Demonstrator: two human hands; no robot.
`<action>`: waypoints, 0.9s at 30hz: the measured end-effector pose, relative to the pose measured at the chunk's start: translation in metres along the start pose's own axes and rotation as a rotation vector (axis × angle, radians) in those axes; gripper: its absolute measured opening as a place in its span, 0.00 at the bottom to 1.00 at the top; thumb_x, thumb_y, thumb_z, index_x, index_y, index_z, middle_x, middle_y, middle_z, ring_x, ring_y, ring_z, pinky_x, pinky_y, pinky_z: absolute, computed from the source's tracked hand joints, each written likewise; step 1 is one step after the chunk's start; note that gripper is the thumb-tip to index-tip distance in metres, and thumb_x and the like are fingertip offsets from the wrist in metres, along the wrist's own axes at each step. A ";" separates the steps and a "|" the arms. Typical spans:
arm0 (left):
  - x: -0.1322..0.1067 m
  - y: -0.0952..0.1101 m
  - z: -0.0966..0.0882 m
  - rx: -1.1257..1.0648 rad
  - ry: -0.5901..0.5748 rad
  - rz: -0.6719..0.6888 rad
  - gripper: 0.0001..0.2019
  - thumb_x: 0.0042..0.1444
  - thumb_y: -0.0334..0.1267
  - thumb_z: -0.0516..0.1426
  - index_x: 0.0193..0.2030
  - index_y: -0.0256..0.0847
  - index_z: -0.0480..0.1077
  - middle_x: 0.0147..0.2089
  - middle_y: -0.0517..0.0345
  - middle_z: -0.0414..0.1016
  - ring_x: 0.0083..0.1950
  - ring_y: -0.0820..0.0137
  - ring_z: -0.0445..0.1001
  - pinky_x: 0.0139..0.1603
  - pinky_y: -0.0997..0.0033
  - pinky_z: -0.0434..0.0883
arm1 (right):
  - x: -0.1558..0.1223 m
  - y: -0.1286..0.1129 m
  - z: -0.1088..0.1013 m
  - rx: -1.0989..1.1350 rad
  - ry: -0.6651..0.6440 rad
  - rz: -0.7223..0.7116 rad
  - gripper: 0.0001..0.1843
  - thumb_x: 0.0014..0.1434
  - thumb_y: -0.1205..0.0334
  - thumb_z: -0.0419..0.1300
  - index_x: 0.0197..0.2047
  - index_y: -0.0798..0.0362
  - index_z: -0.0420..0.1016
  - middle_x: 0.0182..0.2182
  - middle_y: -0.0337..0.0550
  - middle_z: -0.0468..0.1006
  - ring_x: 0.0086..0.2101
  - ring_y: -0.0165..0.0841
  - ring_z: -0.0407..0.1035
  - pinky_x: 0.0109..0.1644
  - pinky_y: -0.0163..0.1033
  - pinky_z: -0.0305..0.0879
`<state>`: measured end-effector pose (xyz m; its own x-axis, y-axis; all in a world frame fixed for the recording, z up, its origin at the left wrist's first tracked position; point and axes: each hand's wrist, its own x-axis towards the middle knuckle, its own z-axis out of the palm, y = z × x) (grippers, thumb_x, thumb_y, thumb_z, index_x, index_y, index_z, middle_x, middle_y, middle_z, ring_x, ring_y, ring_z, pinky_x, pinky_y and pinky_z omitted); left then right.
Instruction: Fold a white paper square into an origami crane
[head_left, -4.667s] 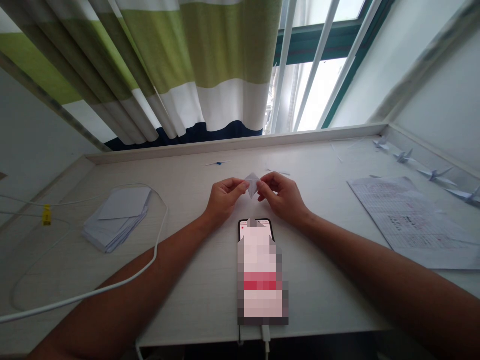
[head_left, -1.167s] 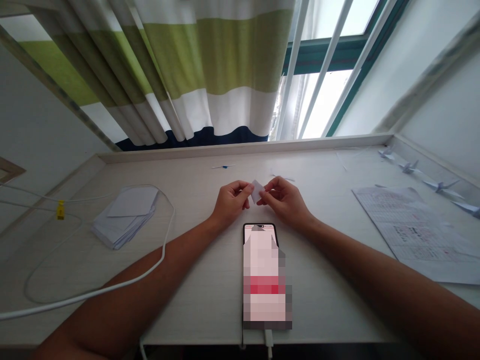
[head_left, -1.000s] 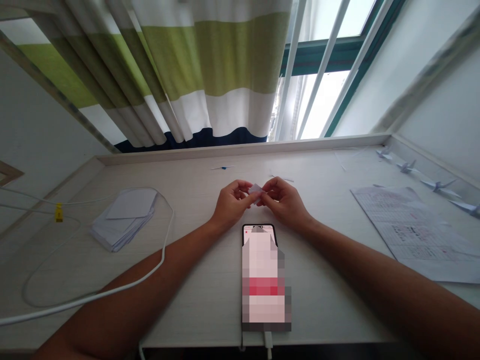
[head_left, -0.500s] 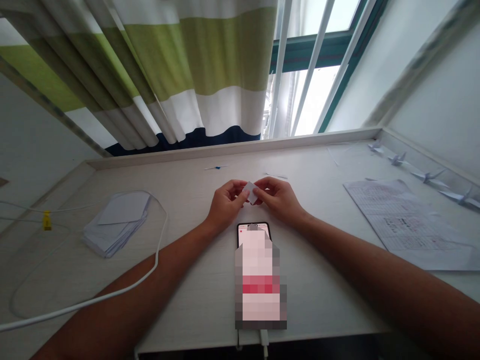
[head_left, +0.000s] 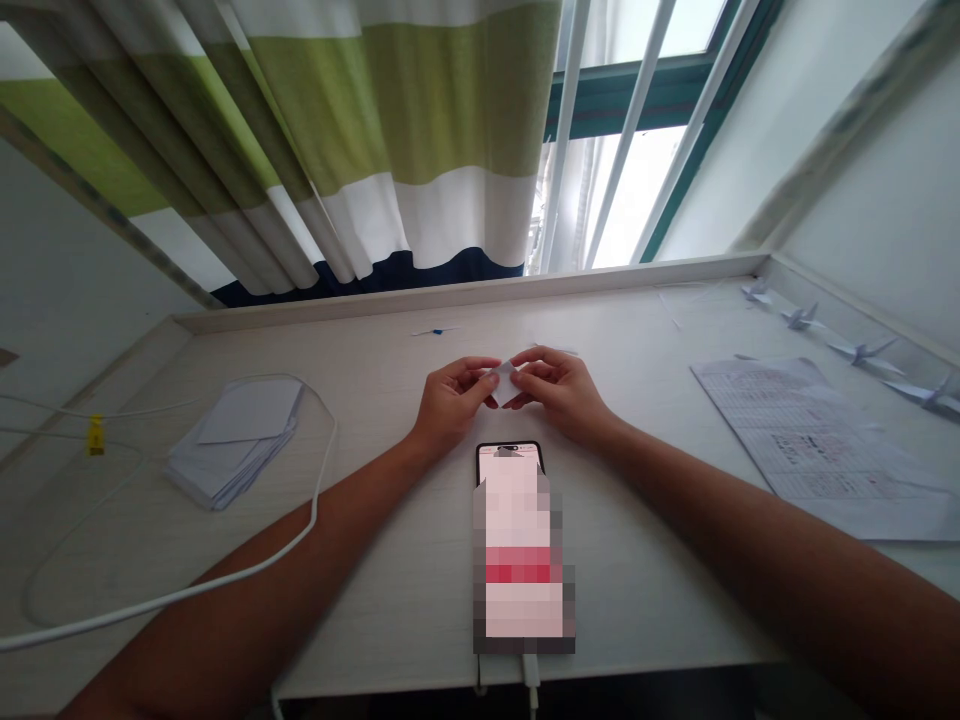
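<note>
A small folded piece of white paper is held up between my two hands, just beyond the phone. My left hand pinches its left side with thumb and fingers. On the opposite side, my right hand grips the paper the same way, thumb on the near face. The paper looks diamond-shaped, with a point at the top; its side corners are hidden by my fingers. Below my hands lies a phone with a lit screen, mostly blurred out, and a cable plugged into its lower end.
Left on the desk is a stack of white paper sheets. A white cable loops across my left forearm. Several folded paper cranes line the right edge near written sheets. A thin blue-and-white item lies toward the back.
My fingers have shifted slightly on the paper, and its pointed top now shows more between my hands. The view has moved a little.
</note>
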<state>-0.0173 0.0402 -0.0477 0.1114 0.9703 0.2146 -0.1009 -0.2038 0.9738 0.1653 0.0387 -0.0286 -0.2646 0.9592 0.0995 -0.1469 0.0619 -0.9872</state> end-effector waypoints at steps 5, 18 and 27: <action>0.000 0.003 0.001 -0.043 0.026 -0.019 0.14 0.51 0.44 0.70 0.39 0.38 0.79 0.31 0.57 0.81 0.28 0.72 0.78 0.31 0.70 0.77 | -0.001 -0.002 0.001 -0.056 -0.002 -0.057 0.18 0.54 0.48 0.73 0.40 0.53 0.82 0.29 0.42 0.84 0.30 0.37 0.81 0.38 0.45 0.81; -0.002 0.005 0.001 -0.040 0.018 0.012 0.10 0.53 0.42 0.69 0.38 0.40 0.82 0.32 0.58 0.82 0.31 0.70 0.79 0.34 0.67 0.80 | -0.002 -0.003 0.002 -0.069 -0.005 -0.071 0.16 0.54 0.48 0.72 0.38 0.52 0.83 0.30 0.41 0.84 0.30 0.36 0.80 0.39 0.45 0.80; -0.006 0.009 0.002 -0.003 0.054 0.097 0.05 0.55 0.38 0.66 0.37 0.40 0.82 0.35 0.56 0.83 0.34 0.70 0.80 0.39 0.67 0.79 | -0.003 -0.004 0.002 -0.056 0.049 -0.101 0.20 0.50 0.49 0.76 0.40 0.52 0.80 0.34 0.42 0.83 0.35 0.35 0.77 0.43 0.44 0.78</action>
<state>-0.0167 0.0321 -0.0401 0.0477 0.9517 0.3033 -0.1112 -0.2967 0.9485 0.1644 0.0348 -0.0245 -0.2045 0.9595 0.1936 -0.1165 0.1725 -0.9781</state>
